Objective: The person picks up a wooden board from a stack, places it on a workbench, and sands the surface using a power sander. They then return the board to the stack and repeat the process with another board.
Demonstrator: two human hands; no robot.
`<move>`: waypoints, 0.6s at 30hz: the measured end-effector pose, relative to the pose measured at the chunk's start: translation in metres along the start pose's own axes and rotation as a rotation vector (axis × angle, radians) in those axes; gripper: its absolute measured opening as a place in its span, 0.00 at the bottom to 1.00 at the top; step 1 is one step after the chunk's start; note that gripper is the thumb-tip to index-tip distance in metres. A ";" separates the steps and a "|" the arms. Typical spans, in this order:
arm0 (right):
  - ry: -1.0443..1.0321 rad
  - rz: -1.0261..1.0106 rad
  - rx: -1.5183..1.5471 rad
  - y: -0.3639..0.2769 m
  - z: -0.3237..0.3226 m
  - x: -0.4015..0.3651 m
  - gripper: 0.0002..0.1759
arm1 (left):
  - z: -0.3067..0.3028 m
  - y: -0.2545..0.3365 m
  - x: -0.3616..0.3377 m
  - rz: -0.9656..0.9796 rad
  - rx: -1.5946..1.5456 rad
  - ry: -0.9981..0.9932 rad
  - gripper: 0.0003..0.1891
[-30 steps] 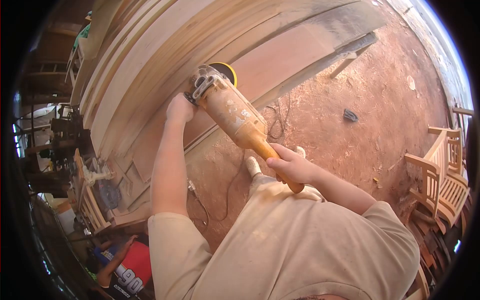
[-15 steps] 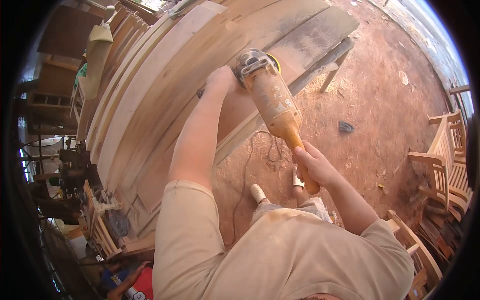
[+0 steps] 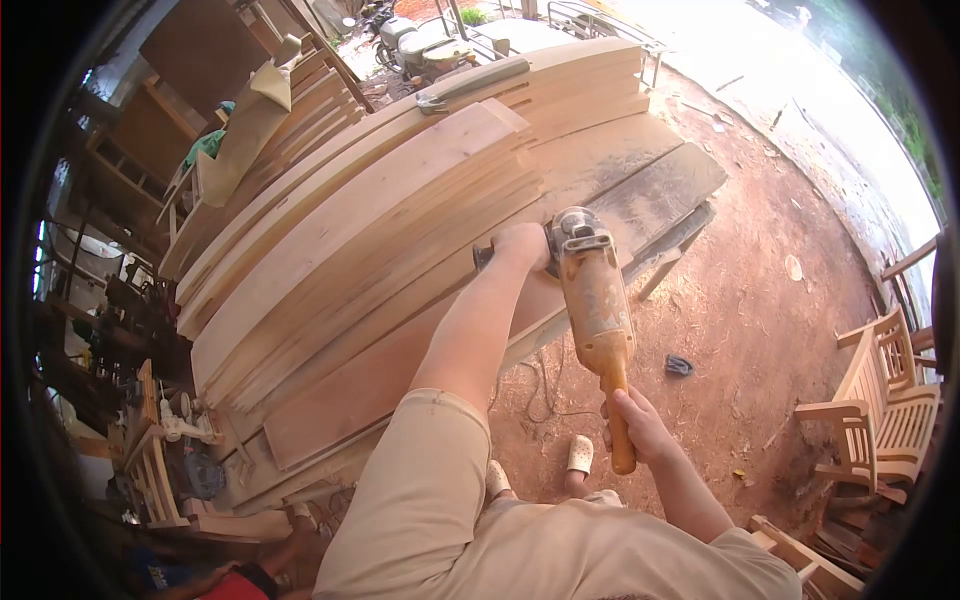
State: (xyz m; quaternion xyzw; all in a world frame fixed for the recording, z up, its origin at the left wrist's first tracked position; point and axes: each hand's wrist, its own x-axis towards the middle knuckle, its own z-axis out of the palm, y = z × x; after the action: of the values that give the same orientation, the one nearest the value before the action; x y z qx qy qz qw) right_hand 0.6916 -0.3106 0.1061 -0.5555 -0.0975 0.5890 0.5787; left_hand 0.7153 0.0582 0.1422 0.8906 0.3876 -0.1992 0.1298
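A large dust-coated angle grinder (image 3: 597,305) with a yellow-brown rear handle points away from me, its head over the wooden bench. My left hand (image 3: 522,246) is closed around the black side handle (image 3: 483,256) beside the grinder's head. Lower down, my right hand (image 3: 641,426) grips the rear handle, thumb on top. Beneath the tool lies a long reddish-brown board (image 3: 365,395) near the bench's close edge. The grinder's disc is hidden behind its head.
Curved pale planks (image 3: 370,215) are stacked on the bench's far side. A cord (image 3: 545,395) lies on the dirt floor by my feet. Wooden benches (image 3: 880,410) stand right. A motorcycle (image 3: 420,48) is parked beyond. Part of another person (image 3: 240,583) shows at the lower left.
The view has shifted, showing more of the far planks and the motorcycle. The grinder and both hands appear lower and farther right; the yellow disc edge is now out of sight.
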 end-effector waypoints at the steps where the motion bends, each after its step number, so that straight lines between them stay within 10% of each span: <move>1: -0.006 -0.009 -0.016 0.005 0.009 0.000 0.21 | 0.004 -0.017 -0.008 -0.004 -0.011 0.015 0.20; 18: -0.526 0.333 -0.393 0.091 0.199 0.014 0.20 | 0.130 -0.357 -0.270 -0.500 -0.354 0.103 0.19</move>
State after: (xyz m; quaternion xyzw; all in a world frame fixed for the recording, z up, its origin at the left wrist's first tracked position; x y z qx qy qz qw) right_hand 0.4905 -0.2231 0.1023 -0.4939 -0.2627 0.7678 0.3123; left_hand 0.2501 0.0731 0.1228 0.7403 0.6292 -0.1091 0.2100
